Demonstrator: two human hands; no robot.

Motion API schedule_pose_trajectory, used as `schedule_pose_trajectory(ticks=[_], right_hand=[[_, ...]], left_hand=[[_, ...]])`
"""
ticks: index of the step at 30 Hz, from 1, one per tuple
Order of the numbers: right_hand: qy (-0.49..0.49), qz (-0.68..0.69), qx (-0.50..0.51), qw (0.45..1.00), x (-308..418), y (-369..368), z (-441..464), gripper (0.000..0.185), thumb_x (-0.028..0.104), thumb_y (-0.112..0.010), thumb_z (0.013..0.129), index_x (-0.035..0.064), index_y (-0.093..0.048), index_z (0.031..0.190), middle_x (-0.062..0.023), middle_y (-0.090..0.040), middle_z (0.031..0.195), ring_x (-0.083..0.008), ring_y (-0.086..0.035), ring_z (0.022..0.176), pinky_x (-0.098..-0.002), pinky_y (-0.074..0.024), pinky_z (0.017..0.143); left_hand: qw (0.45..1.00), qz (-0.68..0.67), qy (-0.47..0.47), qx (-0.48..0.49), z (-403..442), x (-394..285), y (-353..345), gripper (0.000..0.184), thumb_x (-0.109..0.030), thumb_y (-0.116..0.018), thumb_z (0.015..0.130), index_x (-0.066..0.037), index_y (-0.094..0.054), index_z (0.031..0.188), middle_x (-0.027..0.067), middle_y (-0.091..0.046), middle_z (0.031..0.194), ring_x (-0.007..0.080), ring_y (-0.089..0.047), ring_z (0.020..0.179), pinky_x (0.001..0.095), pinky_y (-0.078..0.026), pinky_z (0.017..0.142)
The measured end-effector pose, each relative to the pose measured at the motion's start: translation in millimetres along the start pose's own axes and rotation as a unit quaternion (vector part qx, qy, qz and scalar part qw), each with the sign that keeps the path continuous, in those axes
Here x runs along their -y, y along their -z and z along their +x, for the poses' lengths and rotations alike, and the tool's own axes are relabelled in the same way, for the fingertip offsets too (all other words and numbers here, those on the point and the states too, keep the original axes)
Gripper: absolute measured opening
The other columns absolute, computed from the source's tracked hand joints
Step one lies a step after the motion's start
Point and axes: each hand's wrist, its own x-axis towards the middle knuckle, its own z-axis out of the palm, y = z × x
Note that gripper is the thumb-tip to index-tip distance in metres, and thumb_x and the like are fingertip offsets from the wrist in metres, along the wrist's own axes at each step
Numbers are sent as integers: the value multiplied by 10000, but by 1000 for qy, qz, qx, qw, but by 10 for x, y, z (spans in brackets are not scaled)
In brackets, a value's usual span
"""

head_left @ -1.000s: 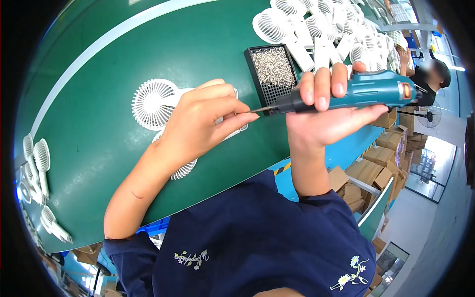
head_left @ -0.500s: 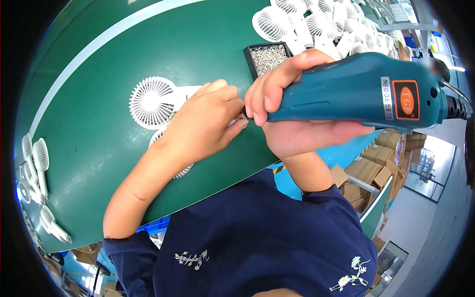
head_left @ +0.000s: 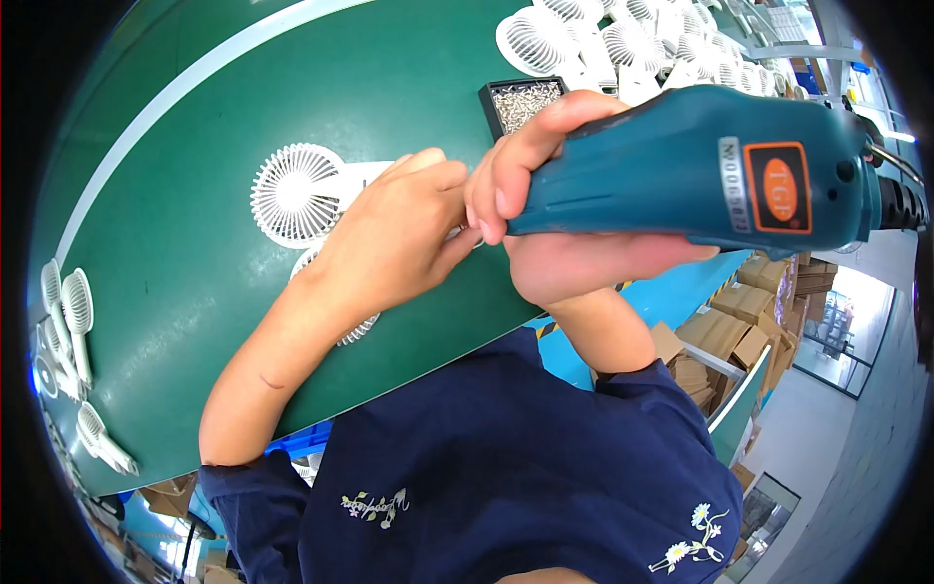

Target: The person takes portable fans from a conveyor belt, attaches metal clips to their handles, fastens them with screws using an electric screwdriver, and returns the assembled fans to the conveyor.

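The driver (head_left: 652, 170) is clasped by right hand (head_left: 559, 261), aimed leftward toward curled left hand (head_left: 409, 216); fan handle (head_left: 362, 177) part-covered, left hold hidden.

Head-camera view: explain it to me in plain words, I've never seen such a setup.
There is no robot here, only a person's two bare hands. The one camera sits on that person's head, looking forward and down, so the dark blue shirt at the bottom is the wearer's own. The right hand grips a teal power tool; its working tip is hidden. The left hand is over the handle of a white fan, but its fingertips are too covered to tell what they hold. On the green table there is also a black tray of small metal screws, with many white fans beyond it.
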Motion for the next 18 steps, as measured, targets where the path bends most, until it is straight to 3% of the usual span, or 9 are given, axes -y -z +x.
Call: schedule_pose_trajectory(ticks=[3,6,9,12,13,15,18], right_hand=[[-21,35,5,999,-21,-14,0,1106,1001,-322,556,40,-510,1071,-114,-527,582,-207,-482,429,-326,-421,415],[56,63,67,994,-42,-11,11,1124,1002,-334,548,19,-516,1062,-120,-525,578,-210,-484,431,-327,-422,415],[-138,-159,-60,976,256,-227,2,1072,949,-429,605,13,-503,1123,-126,-536,593,-213,-488,438,-344,-424,430],[105,42,40,993,54,93,-7,972,886,-402,720,62,-485,1230,-106,-578,714,-211,-503,458,-353,-433,455],[119,31,27,992,157,115,13,930,869,-373,754,90,-483,1249,-71,-567,727,-196,-500,453,-340,-427,441],[166,65,-51,983,250,222,41,1036,953,-329,646,80,-488,1182,-91,-544,666,-193,-515,467,-348,-455,437],[185,2,-122,975,320,559,83,975,918,-246,723,95,-490,1186,-77,-521,645,-191,-491,435,-341,-436,406]], left_hand=[[999,37,1,-22,20,-26,15,139,-156,-697,758,-52,-617,804,73,-525,803,257,-499,821,371,-402,770],[996,78,1,-42,15,-22,5,166,-174,-719,739,-69,-620,821,62,-523,821,248,-495,867,368,-362,809],[996,79,18,-32,17,-36,25,207,-186,-746,715,-80,-616,836,52,-520,825,242,-494,883,369,-348,825],[996,89,18,-12,15,-29,42,232,-187,-769,696,-85,-609,830,46,-521,819,234,-496,881,370,-353,830],[996,90,18,-3,13,-23,41,238,-186,-779,689,-88,-605,819,43,-522,814,229,-497,881,369,-353,834],[996,88,20,4,-10,-15,47,240,-173,-784,682,-96,-594,807,37,-517,810,227,-497,871,363,-347,833],[997,77,15,9,-10,-9,40,239,-157,-787,680,-101,-573,769,31,-506,783,222,-499,834,357,-340,830]])
